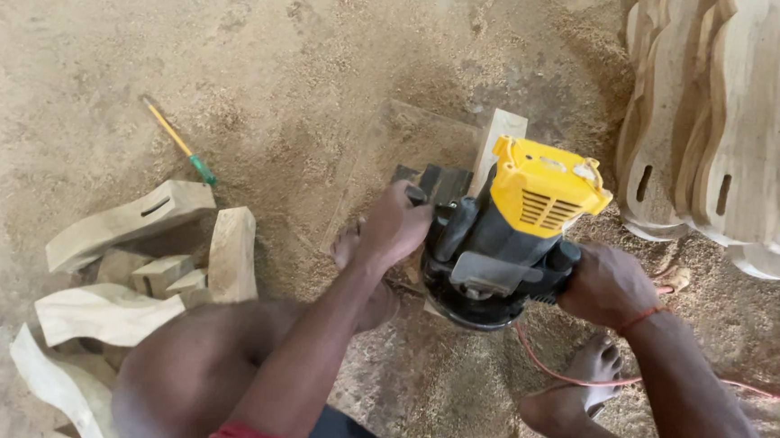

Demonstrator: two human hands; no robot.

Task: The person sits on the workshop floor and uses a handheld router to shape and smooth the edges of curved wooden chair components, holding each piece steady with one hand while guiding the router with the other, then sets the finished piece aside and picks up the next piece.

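Note:
A yellow and black power router (507, 244) stands on a wooden board (410, 148) lying on the sawdust-covered floor. My left hand (393, 225) grips the router's left handle. My right hand (604, 286) grips its right handle; a red thread circles that wrist. Both fists are closed around the handles. The router's base hides the wood directly beneath it. A pale wooden block (501, 137) lies just beyond the router. My bare feet (578, 388) rest on either side of the tool.
A heap of cut curved wooden pieces (143, 267) lies at the left. A stack of shaped slotted wooden boards (730, 122) stands at the right. A yellow-green screwdriver (181, 143) lies on the floor. An orange cord (579, 377) trails right.

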